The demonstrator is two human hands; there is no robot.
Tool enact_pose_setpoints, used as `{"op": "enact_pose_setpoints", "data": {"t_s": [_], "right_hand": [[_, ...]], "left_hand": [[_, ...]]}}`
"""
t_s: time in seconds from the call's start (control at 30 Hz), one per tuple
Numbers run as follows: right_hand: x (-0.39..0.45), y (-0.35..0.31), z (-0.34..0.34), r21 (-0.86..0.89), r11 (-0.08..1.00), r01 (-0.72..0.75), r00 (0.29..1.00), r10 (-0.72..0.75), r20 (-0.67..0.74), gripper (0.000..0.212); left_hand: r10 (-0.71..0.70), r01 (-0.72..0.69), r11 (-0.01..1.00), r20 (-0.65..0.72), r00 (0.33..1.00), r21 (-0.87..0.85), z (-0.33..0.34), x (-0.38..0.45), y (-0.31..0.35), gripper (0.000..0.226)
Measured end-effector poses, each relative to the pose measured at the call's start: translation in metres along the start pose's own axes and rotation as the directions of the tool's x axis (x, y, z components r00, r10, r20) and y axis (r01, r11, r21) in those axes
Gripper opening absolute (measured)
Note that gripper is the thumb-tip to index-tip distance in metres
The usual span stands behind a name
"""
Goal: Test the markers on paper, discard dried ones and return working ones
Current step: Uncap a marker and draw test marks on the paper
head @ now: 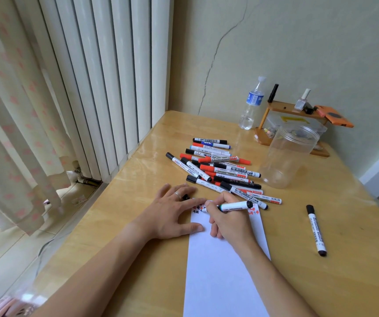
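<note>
Two hands worked at the near middle of the wooden table (138,184). The left hand (172,211) lay flat with fingers straight, pressing on the left edge of the white paper (225,271), a ring on one finger and a small black cap (185,197) just beyond its fingertips. The right hand (227,216) gripped a white marker (234,206), fingers curled round the barrel, its tip down on the far end of the sheet among red and black scribbles (197,208).

Just past the paper's far edge lay a loose pile of markers (220,170) with red, black and blue caps, crossing one another. To the right of the pile stood a clear plastic jar (287,156), tilted in this wide view. One black-capped marker (316,229) lay alone near the right edge, well apart from the pile. At the far right corner stood a water bottle (251,106) and a small wooden shelf (291,110) holding a nail polish bottle (301,100).
</note>
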State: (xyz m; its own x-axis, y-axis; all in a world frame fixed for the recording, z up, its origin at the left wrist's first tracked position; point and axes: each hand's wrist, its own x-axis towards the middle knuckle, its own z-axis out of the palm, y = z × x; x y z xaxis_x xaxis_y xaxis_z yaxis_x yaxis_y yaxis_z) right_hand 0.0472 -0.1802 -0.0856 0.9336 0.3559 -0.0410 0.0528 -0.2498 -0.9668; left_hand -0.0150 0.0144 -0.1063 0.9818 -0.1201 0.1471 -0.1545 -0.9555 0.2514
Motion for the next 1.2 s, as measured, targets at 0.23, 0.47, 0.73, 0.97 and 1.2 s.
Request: {"op": "enact_pose_setpoints", "data": {"t_s": [0.23,0.47,0.73,0.97,1.2], "right_hand": [[0.000,0.001,-0.001,-0.024,0.999,-0.022,0.999,0.023,0.032,0.021],[0.002,0.001,-0.001,-0.005,1.000,-0.016,0.999,0.017,0.041,0.023],[-0.001,0.001,-0.004,-0.007,1.000,-0.016,0.999,0.017,0.051,0.023],[-0.006,-0.007,-0.012,0.121,0.987,0.107,0.976,-0.127,0.176,0.012],[-0.009,-0.009,-0.015,0.194,0.972,0.129,0.968,-0.166,0.188,0.015]], "left_hand": [[0.000,0.000,1.000,-0.004,1.000,-0.015,0.000,-0.001,0.001,0.075],[0.000,-0.001,0.998,-0.013,1.000,-0.063,-0.006,-0.002,0.005,0.065],[-0.103,0.069,0.965,-0.123,0.987,-0.252,-0.007,-0.003,0.004,0.057],[-0.132,0.050,0.959,-0.285,0.949,-0.278,-0.004,0.000,0.006,0.029],[-0.071,-0.066,0.944,-0.396,0.916,-0.323,-0.014,-0.008,0.013,0.037]]}}
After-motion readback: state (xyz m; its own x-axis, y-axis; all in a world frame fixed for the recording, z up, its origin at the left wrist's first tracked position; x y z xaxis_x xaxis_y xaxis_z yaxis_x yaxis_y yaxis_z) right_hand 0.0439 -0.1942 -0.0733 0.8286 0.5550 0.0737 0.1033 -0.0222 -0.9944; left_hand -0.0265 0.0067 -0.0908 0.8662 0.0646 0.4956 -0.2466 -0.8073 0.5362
